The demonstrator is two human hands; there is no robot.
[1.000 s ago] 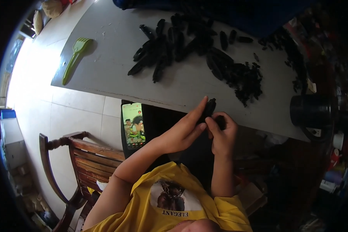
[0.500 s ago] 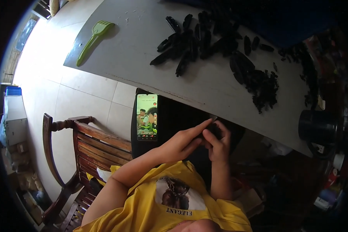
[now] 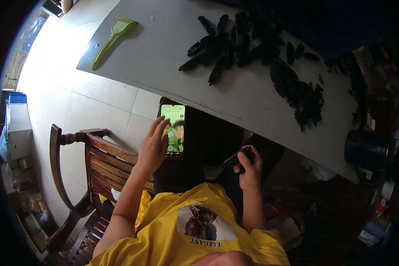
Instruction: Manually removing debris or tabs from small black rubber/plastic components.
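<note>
My left hand [image 3: 153,144] hung, fingers loosely spread, over the phone [image 3: 179,137], contact unclear; my right hand [image 3: 251,173] pinched 1 dark piece [image 3: 232,162] near the table [image 3: 159,53]. Small bits [image 3: 307,104] lay heaped, apparently done; the long pieces [image 3: 217,71] looked unworked.

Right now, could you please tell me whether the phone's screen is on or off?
On: the phone's screen shows a bright, greenish picture, partly covered by the left hand.

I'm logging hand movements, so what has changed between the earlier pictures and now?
The left hand has left the black piece and moved leftward to the phone, partly over it; contact is unclear. The right hand keeps its grip on the piece. The green rake and black pile stay on the table.
</note>
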